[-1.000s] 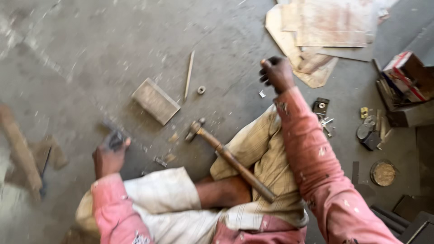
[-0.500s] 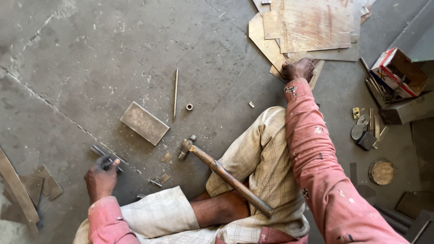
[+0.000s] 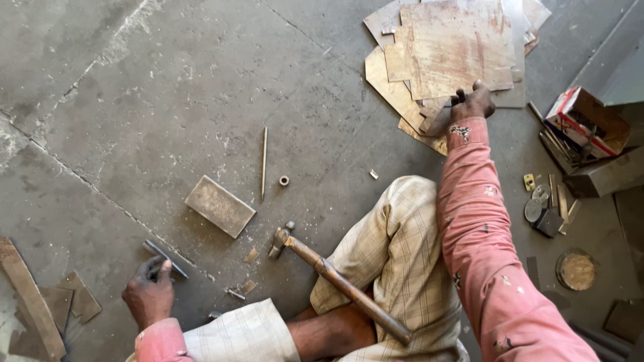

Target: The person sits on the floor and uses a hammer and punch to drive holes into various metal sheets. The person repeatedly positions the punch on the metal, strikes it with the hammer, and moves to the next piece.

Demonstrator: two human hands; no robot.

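Left hand (image 3: 149,295) closed around a short metal rod (image 3: 165,259) lying on the concrete floor (image 3: 134,100), its long axis running from upper left to lower right, while right hand (image 3: 471,104) grips a metal sheet (image 3: 439,121) at the pile's (image 3: 449,47) near edge.

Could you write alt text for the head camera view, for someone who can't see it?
A person sits on a concrete floor, right hand on a pile of metal sheets, left hand gripping a small metal rod. A hammer leans on their leg.
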